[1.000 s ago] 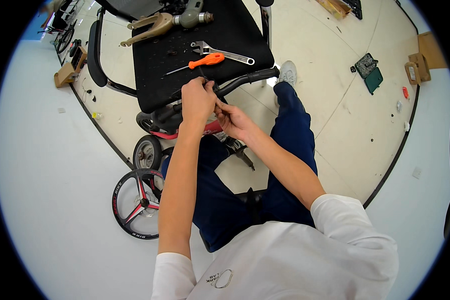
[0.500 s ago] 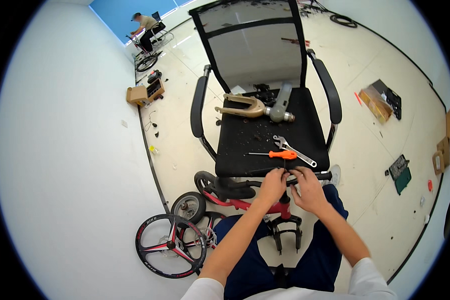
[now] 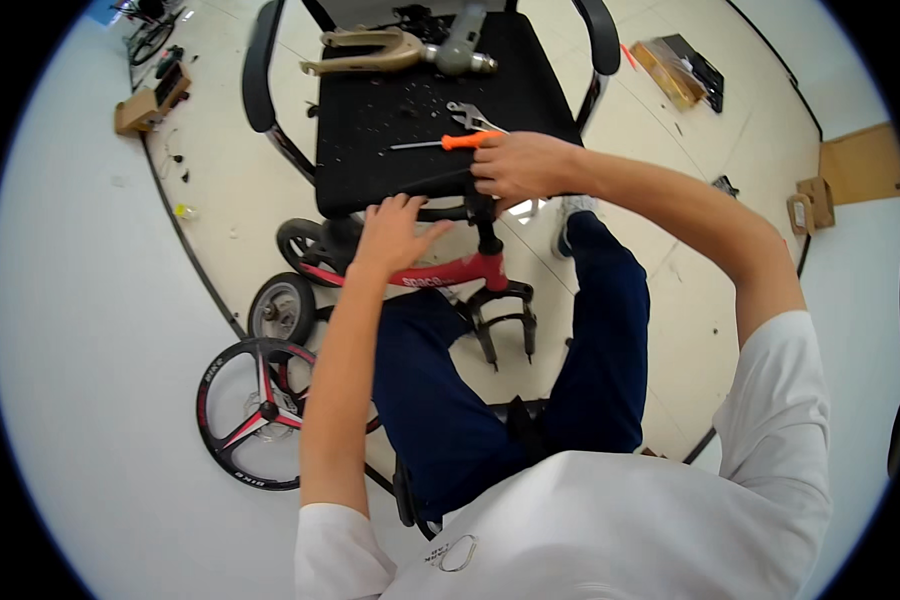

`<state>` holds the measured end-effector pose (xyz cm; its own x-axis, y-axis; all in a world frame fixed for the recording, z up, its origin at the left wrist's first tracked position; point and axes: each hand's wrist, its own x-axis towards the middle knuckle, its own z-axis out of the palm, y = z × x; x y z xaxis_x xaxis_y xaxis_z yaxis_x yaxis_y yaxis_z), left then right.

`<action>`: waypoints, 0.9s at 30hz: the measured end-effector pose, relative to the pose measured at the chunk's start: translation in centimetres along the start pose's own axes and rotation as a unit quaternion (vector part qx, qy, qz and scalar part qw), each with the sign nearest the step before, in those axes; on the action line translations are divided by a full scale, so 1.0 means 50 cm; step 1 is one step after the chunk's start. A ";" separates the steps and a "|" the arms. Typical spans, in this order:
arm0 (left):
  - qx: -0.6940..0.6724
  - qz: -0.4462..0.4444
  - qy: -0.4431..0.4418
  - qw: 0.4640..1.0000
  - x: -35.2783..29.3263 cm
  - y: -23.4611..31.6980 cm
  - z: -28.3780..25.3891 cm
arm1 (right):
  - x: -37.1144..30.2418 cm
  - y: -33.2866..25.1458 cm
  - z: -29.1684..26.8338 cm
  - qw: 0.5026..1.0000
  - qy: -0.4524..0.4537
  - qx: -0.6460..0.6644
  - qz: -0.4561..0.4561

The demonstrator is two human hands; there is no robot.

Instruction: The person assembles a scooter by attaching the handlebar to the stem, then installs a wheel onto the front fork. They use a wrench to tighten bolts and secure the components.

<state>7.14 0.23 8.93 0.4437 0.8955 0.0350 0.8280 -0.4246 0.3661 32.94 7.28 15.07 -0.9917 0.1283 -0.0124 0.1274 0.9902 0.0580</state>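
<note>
A small red bike frame [image 3: 440,274] with a black suspension fork [image 3: 505,318] is between my legs, up against the office chair's black seat [image 3: 370,170]. My right hand [image 3: 522,165] is closed around the black handlebar [image 3: 480,200] above the fork; its grip partly hides the bar. Just left of it, my left hand [image 3: 395,238] lies over the bar's left part and the saddle area, fingers spread and thumb sticking out. Beyond the right hand, on the seat, are an orange-handled screwdriver [image 3: 458,142] and an adjustable wrench [image 3: 470,114], its handle partly hidden.
A tan fork [image 3: 370,52] and a grey metal part [image 3: 460,45] lie farther back on the seat. Left of the bike are a small wheel [image 3: 282,308] and a black three-spoke wheel [image 3: 210,400]. Cardboard boxes [image 3: 140,110] stand by the left wall.
My view has tilted down. My hands have moved apart: the right arm is now raised and bent, its hand gripping the handlebar, while the left hand has shifted left and opened.
</note>
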 end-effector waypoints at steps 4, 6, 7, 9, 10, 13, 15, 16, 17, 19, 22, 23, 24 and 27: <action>0.023 0.048 -0.032 0.998 0.011 -0.013 0.043 | -0.009 0.006 0.022 1.000 0.004 -0.004 -0.007; 0.014 0.031 -0.025 0.999 0.021 -0.020 0.070 | -0.013 0.006 0.032 1.000 0.011 0.010 0.007; 0.006 0.039 -0.009 0.999 0.022 -0.023 0.078 | -0.027 -0.004 0.059 0.993 0.005 0.046 0.112; -0.011 0.054 0.025 0.998 0.021 -0.035 0.084 | -0.062 -0.042 0.118 0.943 -0.006 0.109 0.316; -0.009 0.042 0.028 0.999 0.016 -0.040 0.087 | -0.061 -0.067 0.114 0.885 -0.090 0.086 0.448; -0.009 0.020 -0.014 1.000 -0.007 -0.033 0.095 | -0.078 -0.168 0.184 0.725 0.247 0.120 0.632; -0.018 0.024 -0.010 0.999 0.000 -0.034 0.102 | -0.056 -0.227 0.169 0.658 0.294 0.194 0.665; -0.025 0.028 0.010 0.999 0.016 -0.040 0.100 | -0.034 -0.227 0.160 0.650 0.345 0.242 0.633; -0.032 0.033 0.031 0.998 0.021 -0.044 0.102 | -0.022 -0.240 0.160 0.606 0.339 0.339 0.635; -0.027 0.025 0.029 0.999 0.007 -0.042 0.116 | -0.003 -0.296 0.169 0.513 0.368 0.456 0.627; -0.030 0.026 0.042 0.998 0.004 -0.039 0.127 | -0.023 -0.334 0.176 0.420 0.382 0.550 0.613; -0.029 0.024 0.046 0.998 -0.002 -0.035 0.138 | -0.037 -0.349 0.189 0.387 0.388 0.573 0.609; -0.031 0.021 0.070 0.997 -0.006 -0.029 0.143 | -0.055 -0.359 0.204 0.357 0.376 0.598 0.611; -0.017 0.011 0.094 0.995 -0.008 -0.012 0.146 | -0.113 -0.384 0.248 0.280 0.324 0.623 0.655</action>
<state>8.99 -0.84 1.92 0.3869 0.8965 0.2161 0.8053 -0.4426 0.3944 36.34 -11.75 1.65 0.1774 0.7897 -0.5872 -0.1025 -0.5786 -0.8091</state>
